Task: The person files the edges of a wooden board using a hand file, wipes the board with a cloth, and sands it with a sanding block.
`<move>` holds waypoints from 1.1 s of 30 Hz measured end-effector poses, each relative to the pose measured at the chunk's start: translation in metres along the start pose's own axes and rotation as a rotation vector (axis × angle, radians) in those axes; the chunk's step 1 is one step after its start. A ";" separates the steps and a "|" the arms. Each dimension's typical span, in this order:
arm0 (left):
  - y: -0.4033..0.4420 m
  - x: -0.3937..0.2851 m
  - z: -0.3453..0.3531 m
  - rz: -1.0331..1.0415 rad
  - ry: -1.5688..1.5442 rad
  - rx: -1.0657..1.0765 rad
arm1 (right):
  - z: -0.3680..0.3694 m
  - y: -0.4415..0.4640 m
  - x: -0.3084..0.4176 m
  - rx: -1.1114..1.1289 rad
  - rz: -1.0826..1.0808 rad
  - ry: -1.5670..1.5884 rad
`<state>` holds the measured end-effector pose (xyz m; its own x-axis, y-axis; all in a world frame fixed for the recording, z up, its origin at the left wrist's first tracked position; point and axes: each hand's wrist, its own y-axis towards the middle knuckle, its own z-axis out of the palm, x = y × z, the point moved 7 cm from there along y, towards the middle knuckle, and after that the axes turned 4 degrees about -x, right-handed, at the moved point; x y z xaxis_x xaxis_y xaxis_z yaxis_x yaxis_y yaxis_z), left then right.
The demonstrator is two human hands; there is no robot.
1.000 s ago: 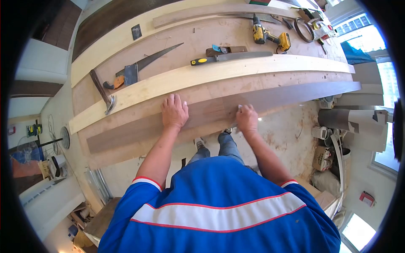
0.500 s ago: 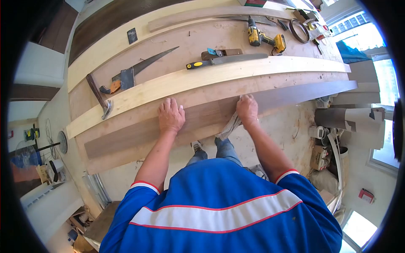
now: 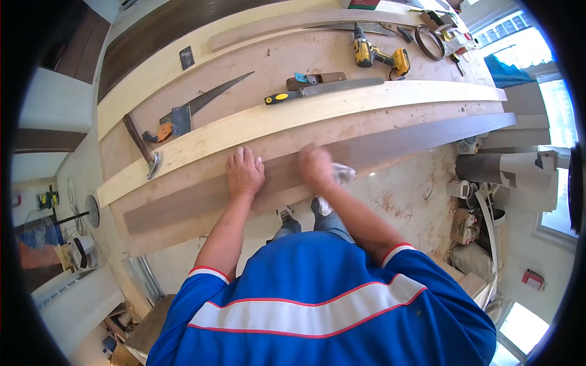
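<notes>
A long dark brown board (image 3: 397, 144) lies along the near edge of the workbench. My left hand (image 3: 245, 173) rests on its left half, fingers stretched out over the far edge. Over the middle of the board is my right hand (image 3: 315, 168), smeared by motion and closed round a whitish cloth (image 3: 343, 174). Part of that cloth hangs down past the board's near edge. Just beyond the board runs a long pale wood strip (image 3: 201, 141).
On the bench are a hammer (image 3: 140, 145), a handsaw (image 3: 210, 97), a black-and-yellow-handled saw (image 3: 323, 88), a hand plane (image 3: 314, 79) and yellow cordless drills (image 3: 378, 55). A black ring (image 3: 430, 44) lies at the far right. Shavings litter the floor (image 3: 397, 204).
My right hand has slid left along the board with the cloth, toward my left hand. The left hand stays in nearly the same place.
</notes>
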<state>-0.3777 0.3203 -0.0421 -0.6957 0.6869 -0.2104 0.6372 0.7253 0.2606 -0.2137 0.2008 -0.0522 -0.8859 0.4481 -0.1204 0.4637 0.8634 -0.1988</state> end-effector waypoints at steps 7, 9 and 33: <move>0.000 -0.002 -0.004 0.010 0.018 -0.014 | 0.015 -0.009 -0.098 -0.468 0.205 0.643; 0.002 -0.003 -0.006 -0.003 0.018 0.005 | 0.036 -0.012 -0.192 -0.511 0.342 0.550; 0.003 -0.001 -0.013 -0.048 -0.032 0.055 | 0.027 -0.022 -0.060 -0.394 0.098 0.507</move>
<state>-0.3798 0.3208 -0.0285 -0.7154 0.6520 -0.2513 0.6216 0.7581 0.1972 -0.1709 0.1483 -0.0671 -0.7814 0.4999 0.3736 0.5883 0.7899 0.1734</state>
